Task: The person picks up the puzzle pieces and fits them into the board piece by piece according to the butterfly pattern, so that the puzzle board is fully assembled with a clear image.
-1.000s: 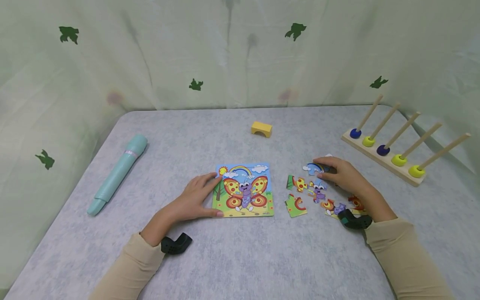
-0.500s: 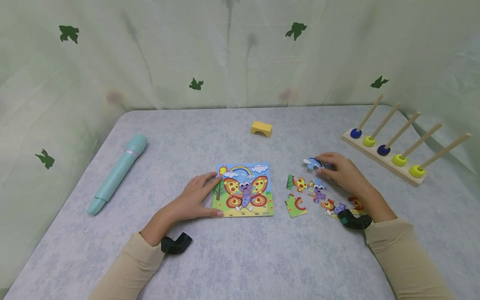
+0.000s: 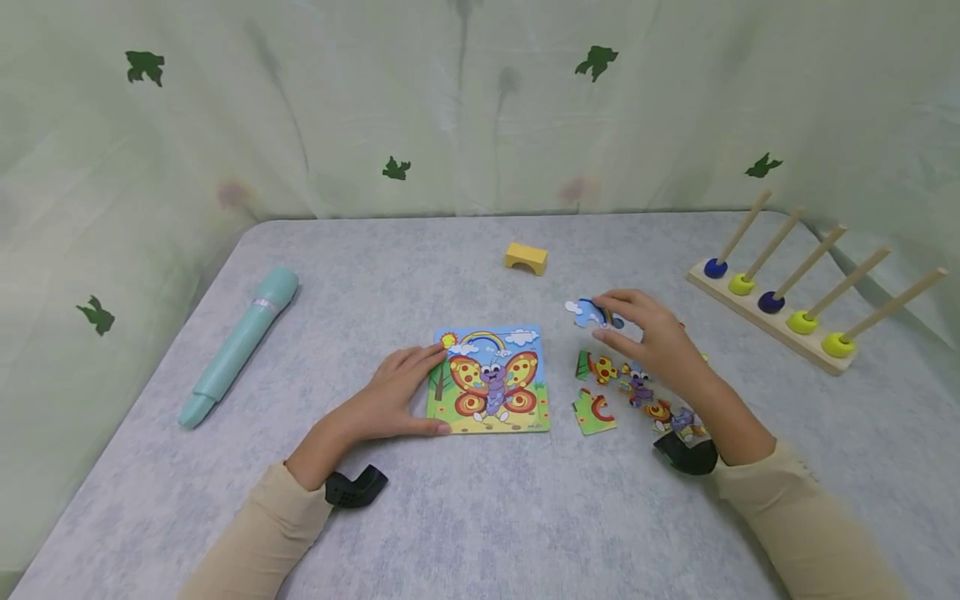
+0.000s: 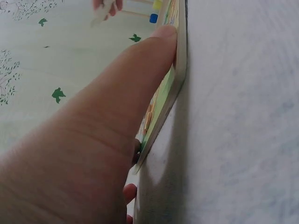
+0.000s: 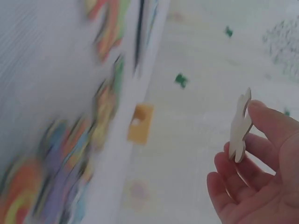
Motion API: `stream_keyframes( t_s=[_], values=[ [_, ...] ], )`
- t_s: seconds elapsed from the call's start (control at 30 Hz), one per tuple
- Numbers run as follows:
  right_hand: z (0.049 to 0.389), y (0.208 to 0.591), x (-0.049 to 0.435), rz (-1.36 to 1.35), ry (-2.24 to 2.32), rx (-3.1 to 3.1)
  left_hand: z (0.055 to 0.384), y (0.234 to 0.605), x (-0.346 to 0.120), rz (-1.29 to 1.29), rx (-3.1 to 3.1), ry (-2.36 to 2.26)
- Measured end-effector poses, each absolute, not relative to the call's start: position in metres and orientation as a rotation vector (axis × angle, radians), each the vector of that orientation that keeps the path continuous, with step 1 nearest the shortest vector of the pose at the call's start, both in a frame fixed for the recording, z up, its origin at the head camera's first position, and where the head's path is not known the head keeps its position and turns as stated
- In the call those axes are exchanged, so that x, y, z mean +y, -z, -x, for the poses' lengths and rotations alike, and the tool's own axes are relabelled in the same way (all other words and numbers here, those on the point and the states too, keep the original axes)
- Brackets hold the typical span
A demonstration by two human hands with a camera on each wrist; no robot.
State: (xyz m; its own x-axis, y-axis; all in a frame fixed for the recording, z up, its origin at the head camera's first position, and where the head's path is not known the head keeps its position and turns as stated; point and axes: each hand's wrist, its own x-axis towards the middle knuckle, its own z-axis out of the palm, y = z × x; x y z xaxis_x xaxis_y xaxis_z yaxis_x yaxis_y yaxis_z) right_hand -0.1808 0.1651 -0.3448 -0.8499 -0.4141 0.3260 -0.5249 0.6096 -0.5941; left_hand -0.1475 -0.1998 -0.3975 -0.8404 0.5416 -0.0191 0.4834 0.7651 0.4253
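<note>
Soft, even head-view light; heavy blur over the puzzle pieces (image 5: 57, 182) in the right wrist view

Head view: lower edge cuts off both sleeves (image 3: 251, 533); right grip (image 3: 651, 337) partly covers the loose puzzle pieces (image 3: 637, 387). Left wrist view: left grip (image 3: 392, 396) obscures most of the butterfly board (image 3: 489, 381). Right wrist view: pieces at left are blurred; right edge truncates right grip.

Puzzle piece (image 5: 239, 131): matt, probably wood. Rack (image 3: 757, 314): smooth wood. Backdrop (image 3: 352, 92): cloth.
</note>
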Motion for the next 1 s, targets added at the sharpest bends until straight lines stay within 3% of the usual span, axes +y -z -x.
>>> stream_keyframes(
  t_s=[0.23, 0.47, 1.0],
  values=[
    [0.174, 0.335, 0.113, -1.001, -1.135, -2.589, 0.148, 0.395, -0.199, -0.812, 2.827, -0.576],
    [0.183, 0.358, 0.071, -1.025, -1.235, -2.719, 0.147, 0.393, -0.198, -0.823, 2.856, -0.518],
    [0.203, 0.392, 0.047, -1.047, -1.090, -2.890, 0.156, 0.381, -0.185, -0.864, 2.957, -0.368]
  ],
)
